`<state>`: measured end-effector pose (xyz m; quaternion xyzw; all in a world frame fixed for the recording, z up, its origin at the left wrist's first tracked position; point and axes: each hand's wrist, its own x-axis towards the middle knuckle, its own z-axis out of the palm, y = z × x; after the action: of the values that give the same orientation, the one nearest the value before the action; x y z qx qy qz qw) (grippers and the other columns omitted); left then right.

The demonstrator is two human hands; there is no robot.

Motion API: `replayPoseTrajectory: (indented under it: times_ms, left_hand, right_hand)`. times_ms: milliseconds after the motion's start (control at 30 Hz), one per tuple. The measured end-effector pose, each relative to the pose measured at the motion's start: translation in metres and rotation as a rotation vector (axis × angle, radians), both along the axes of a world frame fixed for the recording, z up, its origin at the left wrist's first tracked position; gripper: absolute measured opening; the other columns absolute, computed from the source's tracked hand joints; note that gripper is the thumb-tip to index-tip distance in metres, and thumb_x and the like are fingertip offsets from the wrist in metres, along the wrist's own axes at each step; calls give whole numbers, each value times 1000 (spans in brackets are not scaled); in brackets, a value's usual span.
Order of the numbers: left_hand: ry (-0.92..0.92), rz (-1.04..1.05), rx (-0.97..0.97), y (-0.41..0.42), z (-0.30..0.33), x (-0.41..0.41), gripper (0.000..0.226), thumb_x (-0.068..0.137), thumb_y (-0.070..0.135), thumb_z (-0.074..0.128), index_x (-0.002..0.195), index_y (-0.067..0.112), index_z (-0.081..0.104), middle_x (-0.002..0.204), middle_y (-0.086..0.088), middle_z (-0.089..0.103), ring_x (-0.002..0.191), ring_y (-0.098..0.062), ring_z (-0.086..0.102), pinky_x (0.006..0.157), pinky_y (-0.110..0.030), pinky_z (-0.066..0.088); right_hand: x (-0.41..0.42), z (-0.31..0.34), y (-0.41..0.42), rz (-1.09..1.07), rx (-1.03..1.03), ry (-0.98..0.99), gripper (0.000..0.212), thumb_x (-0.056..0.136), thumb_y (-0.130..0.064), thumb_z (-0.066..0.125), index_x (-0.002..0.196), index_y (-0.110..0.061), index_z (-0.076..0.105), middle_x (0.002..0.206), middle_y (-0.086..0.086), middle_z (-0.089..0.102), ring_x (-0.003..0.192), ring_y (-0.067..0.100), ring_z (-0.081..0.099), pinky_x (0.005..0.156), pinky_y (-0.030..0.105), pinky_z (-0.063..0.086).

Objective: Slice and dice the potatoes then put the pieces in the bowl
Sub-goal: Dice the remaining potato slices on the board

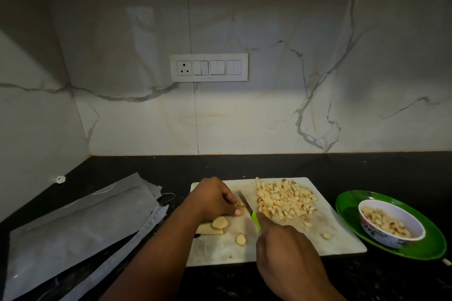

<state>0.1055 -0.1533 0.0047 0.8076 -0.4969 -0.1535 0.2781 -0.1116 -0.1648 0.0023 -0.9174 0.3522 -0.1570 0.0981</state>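
Diced potato pile (285, 199) on board, bowl (391, 226) part-filled

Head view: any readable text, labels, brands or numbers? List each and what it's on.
None readable.
Switch panel: no legible marking.
Bowl: printed pattern on its outside, no words.
Plastic bags: no print visible.
Knife: no brand visible.

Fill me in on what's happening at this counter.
A person is dicing potatoes on a white cutting board. The right hand grips a green-handled knife, its blade beside the potato piece that the left hand steadies. A pile of diced potato sits at the board's far side. Some pieces already lie in the bowl on a green plate.
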Motion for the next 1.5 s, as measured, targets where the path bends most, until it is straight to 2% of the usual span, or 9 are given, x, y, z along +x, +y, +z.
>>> replayPoseTrajectory:
  times_ms: [167, 333, 500, 700, 833, 933, 1100, 1333, 1500]
  left_hand:
    - [-15, -14, 0, -5, -5, 6, 19, 79, 25, 91, 97, 23, 84, 92, 12, 79, 87, -1, 70, 82, -14, 52]
    - [10, 24, -2, -9, -5, 4, 18, 77, 21, 92, 92, 22, 85, 91, 11, 79, 89, -2, 70, 91, -22, 55]
    - [12, 41, 6, -9, -4, 2, 18, 76, 21, 93, 92, 23, 85, 92, 11, 79, 92, -3, 70, 97, -26, 56]
    - [4, 37, -4, -8, -4, 0, 19, 80, 23, 90, 97, 21, 84, 94, 11, 78, 91, -2, 68, 95, -24, 54]
    - [-1, -4, -18, -4, -5, 3, 15, 79, 25, 91, 92, 23, 84, 86, 13, 78, 85, 0, 70, 88, -20, 56]
    - [11, -23, -47, 0, -6, 6, 12, 78, 24, 92, 87, 24, 84, 81, 15, 78, 82, 3, 70, 80, -14, 54]
    - [20, -39, -66, 1, -8, 8, 10, 78, 21, 92, 83, 25, 84, 77, 17, 77, 79, 5, 70, 80, -16, 56]
    - [-2, -28, -34, -6, -9, 15, 11, 75, 20, 93, 80, 24, 84, 76, 15, 77, 79, 2, 71, 75, -15, 53]
    - [43, 11, 6, -11, -8, 16, 14, 72, 21, 95, 76, 27, 83, 78, 12, 78, 81, -2, 71, 78, -21, 55]
  right_hand:
    - [10, -9, -6, 24, 65, -29, 59, 98, -37, 38, 155, -33, 26, 113, -3, 67, 102, 14, 63, 85, 29, 49]
    - [7, -12, -1, 69, 0, 86, 67, 95, -30, 43, 158, -26, 18, 112, 0, 66, 99, 19, 62, 76, 30, 43]
    - [5, -11, 2, 85, -23, 152, 74, 91, -23, 48, 158, -23, 18, 111, 1, 66, 100, 22, 62, 80, 33, 47]
    - [-20, -14, 11, 29, 51, 94, 68, 97, -32, 44, 158, -32, 15, 116, -1, 65, 106, 19, 62, 82, 30, 46]
    - [-34, -13, 12, -29, 102, 15, 62, 99, -39, 42, 156, -43, 19, 120, -4, 66, 112, 14, 61, 92, 26, 47]
    - [-24, -8, 8, -11, 67, -68, 60, 98, -37, 38, 155, -40, 21, 114, -4, 68, 105, 14, 63, 88, 28, 49]
    - [15, -8, -6, 31, -1, -81, 59, 99, -33, 36, 156, -32, 23, 113, -4, 67, 100, 15, 62, 81, 30, 48]
    - [24, -19, -10, 47, 6, 17, 65, 95, -29, 39, 157, -30, 20, 118, -1, 65, 105, 20, 62, 85, 34, 50]
    - [18, -18, -6, 35, -19, 98, 72, 92, -27, 47, 158, -29, 18, 119, 0, 64, 106, 21, 61, 86, 34, 49]
